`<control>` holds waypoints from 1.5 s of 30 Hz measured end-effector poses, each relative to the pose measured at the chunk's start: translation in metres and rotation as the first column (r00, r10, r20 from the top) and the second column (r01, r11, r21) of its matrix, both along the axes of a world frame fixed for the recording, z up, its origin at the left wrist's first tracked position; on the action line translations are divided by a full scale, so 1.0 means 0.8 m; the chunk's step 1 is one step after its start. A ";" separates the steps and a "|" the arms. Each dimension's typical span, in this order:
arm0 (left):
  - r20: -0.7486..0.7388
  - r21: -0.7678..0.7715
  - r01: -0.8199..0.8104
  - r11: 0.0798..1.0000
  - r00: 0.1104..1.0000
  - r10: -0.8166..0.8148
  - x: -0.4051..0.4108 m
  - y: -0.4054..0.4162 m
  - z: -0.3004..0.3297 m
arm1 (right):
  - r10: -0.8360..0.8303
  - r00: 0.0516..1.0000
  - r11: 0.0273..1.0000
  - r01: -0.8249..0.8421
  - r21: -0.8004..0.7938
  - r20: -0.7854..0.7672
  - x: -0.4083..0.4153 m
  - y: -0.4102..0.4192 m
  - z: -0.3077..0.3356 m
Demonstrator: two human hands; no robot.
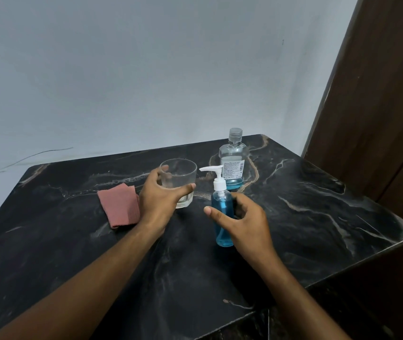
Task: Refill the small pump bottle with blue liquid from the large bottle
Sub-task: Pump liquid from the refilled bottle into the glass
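We look down at a black marble desk with pale veins. Our left hand wraps a clear drinking glass, thumb across its front, fingers behind. Beside it lies a folded pink cloth. Our right hand hovers at the small clear pump bottle — fingers spread wide around it, whether touching we cannot tell. It stands upright near the middle, nearly full of blue liquid, white pump head on. Behind it stands the large clear bottle, capped, only a little blue left at the bottom. The small bottle looks light, smooth and tippy — best gripped round its body while the pump collar is unscrewed.
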State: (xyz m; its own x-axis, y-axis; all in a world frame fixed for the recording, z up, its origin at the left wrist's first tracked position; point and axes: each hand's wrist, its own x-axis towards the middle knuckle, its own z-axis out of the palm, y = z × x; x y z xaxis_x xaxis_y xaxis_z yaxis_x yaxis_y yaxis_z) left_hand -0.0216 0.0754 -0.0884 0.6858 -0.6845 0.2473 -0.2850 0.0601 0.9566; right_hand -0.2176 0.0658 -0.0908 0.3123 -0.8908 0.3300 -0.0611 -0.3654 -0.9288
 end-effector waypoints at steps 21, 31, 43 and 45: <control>0.322 -0.006 0.358 0.934 0.884 -0.337 -0.011 0.104 -0.012 | 0.079 0.971 0.970 -0.127 -0.208 -0.226 -0.030 0.019 0.028; 0.302 -0.002 0.354 0.935 0.892 -0.337 -0.018 0.107 -0.014 | 0.065 0.951 0.954 -0.148 -0.261 -0.303 -0.029 0.022 0.033; 0.289 -0.008 0.373 0.928 0.889 -0.355 -0.017 0.109 -0.011 | 0.126 0.930 0.938 -0.225 -0.263 -0.346 -0.029 0.016 0.031; 0.286 -0.005 0.377 0.926 0.888 -0.360 -0.017 0.109 -0.010 | 0.121 0.924 0.935 -0.229 -0.271 -0.364 -0.027 0.015 0.029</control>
